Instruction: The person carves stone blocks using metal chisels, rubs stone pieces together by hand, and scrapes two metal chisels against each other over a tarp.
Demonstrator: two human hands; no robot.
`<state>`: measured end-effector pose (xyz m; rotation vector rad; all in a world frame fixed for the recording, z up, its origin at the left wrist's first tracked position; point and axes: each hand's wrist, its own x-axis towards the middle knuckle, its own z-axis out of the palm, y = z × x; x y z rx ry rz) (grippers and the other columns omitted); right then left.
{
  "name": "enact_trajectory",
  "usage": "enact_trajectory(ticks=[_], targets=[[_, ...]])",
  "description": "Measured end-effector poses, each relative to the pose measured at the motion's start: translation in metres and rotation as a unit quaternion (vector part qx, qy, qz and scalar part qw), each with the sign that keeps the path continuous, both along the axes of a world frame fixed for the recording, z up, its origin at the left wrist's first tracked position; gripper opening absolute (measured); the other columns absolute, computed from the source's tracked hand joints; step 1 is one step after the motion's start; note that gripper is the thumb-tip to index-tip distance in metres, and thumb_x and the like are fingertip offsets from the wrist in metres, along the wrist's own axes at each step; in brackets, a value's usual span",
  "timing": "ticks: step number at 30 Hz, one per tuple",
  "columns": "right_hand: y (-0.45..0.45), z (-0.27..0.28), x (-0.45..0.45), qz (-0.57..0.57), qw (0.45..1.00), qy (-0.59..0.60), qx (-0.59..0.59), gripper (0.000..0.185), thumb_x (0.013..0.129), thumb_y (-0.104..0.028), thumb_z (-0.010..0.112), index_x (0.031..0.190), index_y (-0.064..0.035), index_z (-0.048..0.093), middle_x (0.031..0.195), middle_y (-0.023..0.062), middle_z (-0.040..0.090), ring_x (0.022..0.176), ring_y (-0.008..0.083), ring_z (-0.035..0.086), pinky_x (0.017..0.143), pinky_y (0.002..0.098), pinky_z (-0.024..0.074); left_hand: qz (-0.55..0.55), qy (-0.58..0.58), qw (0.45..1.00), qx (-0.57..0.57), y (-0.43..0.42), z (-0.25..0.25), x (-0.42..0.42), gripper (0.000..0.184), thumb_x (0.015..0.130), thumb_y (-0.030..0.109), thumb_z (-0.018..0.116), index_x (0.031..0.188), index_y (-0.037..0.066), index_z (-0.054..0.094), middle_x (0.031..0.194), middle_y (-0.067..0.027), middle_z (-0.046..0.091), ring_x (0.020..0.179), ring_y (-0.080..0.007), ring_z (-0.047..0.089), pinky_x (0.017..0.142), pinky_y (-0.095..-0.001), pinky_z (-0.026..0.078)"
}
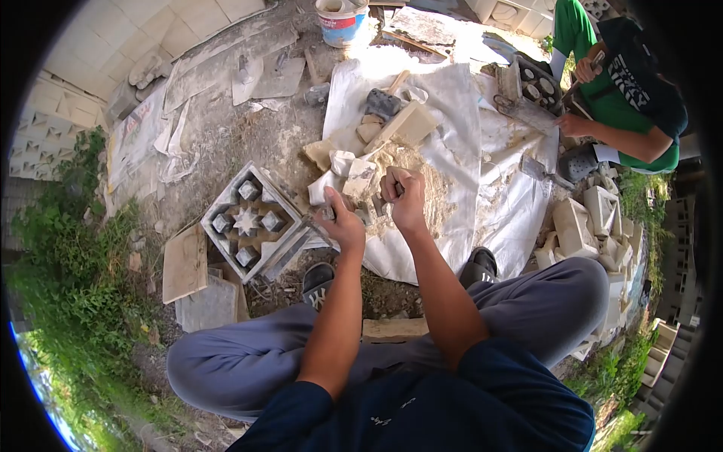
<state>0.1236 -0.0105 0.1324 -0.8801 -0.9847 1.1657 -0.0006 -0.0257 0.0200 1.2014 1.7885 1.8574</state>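
The right hand (pixel 404 197) is clenched, the left hand (pixel 343 220) half-curled; what is held cannot be told. White chunks (pixel 343 163) are strewn near both.

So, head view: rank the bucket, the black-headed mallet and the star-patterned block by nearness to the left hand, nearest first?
1. Star-patterned block: just left of the left hand.
2. Black-headed mallet: ahead, slightly right.
3. Bucket: farthest ahead, at the view's top edge.
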Motion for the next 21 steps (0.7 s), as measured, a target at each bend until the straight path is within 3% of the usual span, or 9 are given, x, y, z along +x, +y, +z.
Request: enact_trajectory(ticks=[2,3,6,7,10,14,16,18,21], targets=[[-0.004,-0.049,-0.006,0.017,1.000,-0.009,-0.001,0.044,0.087,-0.034,0.034,0.053,-0.0061,0.028,0.049,0.0012,0.026,0.045,0.0121,0.027,0.045,0.0288,0.0204,0.017,0.310,0.951,0.013,-0.001,-0.016,0.002,0.063,0.081,-0.016,0.056,0.139,0.006,0.042,0.103,-0.0144,0.045,0.083,-0.0247,0.051,0.073,-0.0320,0.044],[-0.004,-0.056,-0.006,0.014,1.000,-0.014,-0.017,0.044,0.088,-0.033,0.033,0.053,-0.0065,0.028,0.049,0.0010,0.026,0.045,0.0118,0.026,0.045,0.0286,0.0198,-0.004,0.274,0.961,0.026,-0.001,-0.021,0.007,0.063,0.080,-0.016,0.057,0.138,0.006,0.044,0.105,-0.0151,0.043,0.084,-0.0251,0.051,0.074,-0.0312,0.045],[-0.004,-0.046,-0.010,0.002,0.999,-0.012,-0.038,0.044,0.089,-0.033,0.032,0.054,-0.0065,0.029,0.048,0.0004,0.026,0.046,0.0112,0.026,0.044,0.0280,0.0190,0.045,0.408,0.911,0.036,-0.013,0.019,0.009,0.061,0.078,-0.017,0.058,0.135,0.003,0.047,0.109,-0.0149,0.039,0.090,-0.0245,0.050,0.076,-0.0287,0.046],[-0.004,-0.041,-0.008,-0.007,0.999,-0.010,-0.051,0.043,0.090,-0.032,0.032,0.055,-0.0063,0.030,0.049,0.0002,0.026,0.046,0.0112,0.025,0.044,0.0280,0.0192,0.009,0.118,0.993,0.001,-0.008,0.011,0.011,0.040,0.086,0.007,0.057,0.124,-0.003,0.050,0.108,-0.0138,0.048,0.089,-0.0194,0.052,0.074,-0.0292,0.045],[-0.003,-0.015,-0.002,0.006,0.999,0.017,-0.036,0.042,0.090,-0.030,0.033,0.055,-0.0061,0.031,0.050,0.0002,0.026,0.046,0.0113,0.026,0.044,0.0286,0.0196,0.011,0.204,0.978,0.038,0.004,-0.029,-0.001,0.057,0.078,-0.018,0.056,0.133,-0.001,0.048,0.111,-0.0169,0.041,0.093,-0.0236,0.048,0.078,-0.0278,0.044],[-0.001,0.022,0.000,0.029,0.999,0.038,-0.013,0.043,0.090,-0.031,0.033,0.054,-0.0062,0.031,0.051,0.0001,0.026,0.046,0.0108,0.026,0.044,0.0285,0.0189,0.016,0.209,0.975,-0.079,-0.002,-0.056,-0.010,0.056,0.081,-0.014,0.052,0.135,-0.001,0.045,0.099,-0.0148,0.051,0.085,-0.0251,0.050,0.075,-0.0348,0.044],[0.003,0.003,-0.004,0.030,0.998,0.047,-0.010,0.044,0.090,-0.032,0.033,0.054,-0.0063,0.031,0.050,0.0003,0.027,0.045,0.0106,0.026,0.044,0.0282,0.0182,0.059,0.283,0.957,-0.030,-0.003,-0.035,-0.010,0.054,0.081,-0.013,0.052,0.133,-0.001,0.047,0.097,-0.0142,0.053,0.081,-0.0262,0.051,0.073,-0.0358,0.043],[0.006,-0.044,-0.009,0.018,0.998,-0.058,0.001,0.055,0.094,-0.042,0.031,0.053,-0.0049,0.032,0.047,0.0017,0.031,0.043,0.0113,0.028,0.042,0.0288,0.0200,0.099,0.355,0.929,0.023,-0.002,-0.006,-0.008,0.052,0.081,-0.012,0.052,0.132,-0.001,0.048,0.094,-0.0137,0.054,0.076,-0.0274,0.052,0.071,-0.0367,0.043],[0.002,-0.060,-0.018,0.006,0.998,-0.049,0.027,0.053,0.093,-0.042,0.032,0.054,-0.0065,0.030,0.048,0.0005,0.027,0.045,0.0107,0.025,0.044,0.0286,0.0173,0.133,0.400,0.906,0.049,0.003,0.017,-0.003,0.052,0.081,-0.012,0.052,0.131,-0.001,0.048,0.093,-0.0137,0.055,0.073,-0.0281,0.052,0.070,-0.0380,0.042]])
